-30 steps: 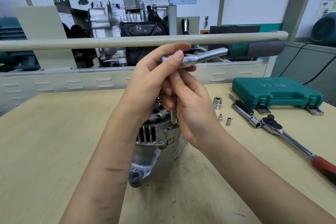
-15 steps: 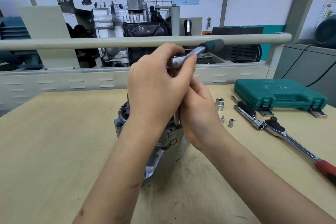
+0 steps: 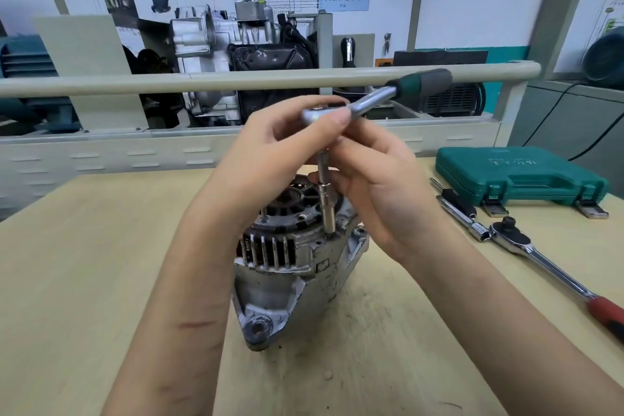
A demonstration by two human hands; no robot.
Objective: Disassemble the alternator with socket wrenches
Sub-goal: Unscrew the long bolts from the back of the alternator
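- Gripping the head of the green-handled ratchet (image 3: 351, 107) is what my left hand (image 3: 270, 149) is doing, fingers and thumb curled round the chrome head, the handle pointing toward 2 o'clock.
- I am pinching the extension bar (image 3: 323, 168) under that head with my right hand (image 3: 381, 189), fingers curled round the shaft.
- I am seeing the socket (image 3: 328, 213) at the bar's lower end sitting upright on a fastener at the alternator's top rim.
- I am keeping the alternator (image 3: 290, 267) standing on the wooden table (image 3: 84, 263), at the centre of my view, its mounting ear pointing to 6 o'clock.
- I am noting a red-handled ratchet (image 3: 547, 263) lying at 3 o'clock, just beside a sliding T-bar (image 3: 461, 213).
- I am seeing a closed green tool case (image 3: 520, 176) sitting at 2 o'clock, beyond those tools.
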